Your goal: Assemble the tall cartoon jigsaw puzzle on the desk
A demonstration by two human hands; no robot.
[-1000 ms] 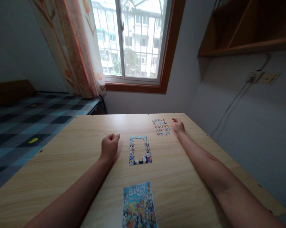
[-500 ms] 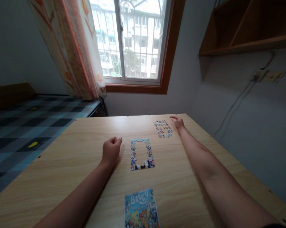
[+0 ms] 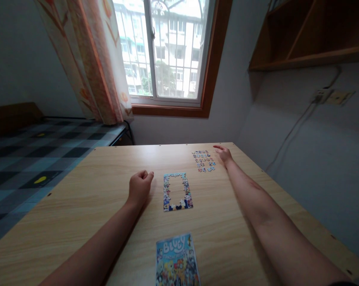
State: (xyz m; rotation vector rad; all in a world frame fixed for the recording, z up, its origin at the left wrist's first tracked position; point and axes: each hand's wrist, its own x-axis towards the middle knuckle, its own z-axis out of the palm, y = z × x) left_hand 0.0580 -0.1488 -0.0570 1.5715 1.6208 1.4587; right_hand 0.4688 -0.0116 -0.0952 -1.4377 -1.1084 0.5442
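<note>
A rectangular jigsaw border [image 3: 166, 194] lies assembled on the table, its middle showing bare wood. Just left of it my left hand [image 3: 140, 186] rests in a fist, thumb toward the border; nothing shows in it. Loose jigsaw pieces [image 3: 201, 161] are laid in rough rows beyond the border, to the right. Beside their right edge is my right hand [image 3: 223, 153], the index finger stretched out to the left above the back rows and the other fingers partly hidden. I see nothing held in it. Nearest me lies a colourful "Bluey" picture sheet or box [image 3: 178, 260], cut off by the bottom edge.
The light wood table [image 3: 87, 190] reaches toward the window wall. A bed [image 3: 63, 139] with a checked cover stands at the left, beside a curtain [image 3: 99, 67]. On the right wall are a wooden shelf [image 3: 310, 59] and a socket with a cable [image 3: 322, 96].
Both hands keep nearly the same place and shape. The view has shifted very slightly, so the border and picture sheet appear a little higher. No piece has visibly moved.
</note>
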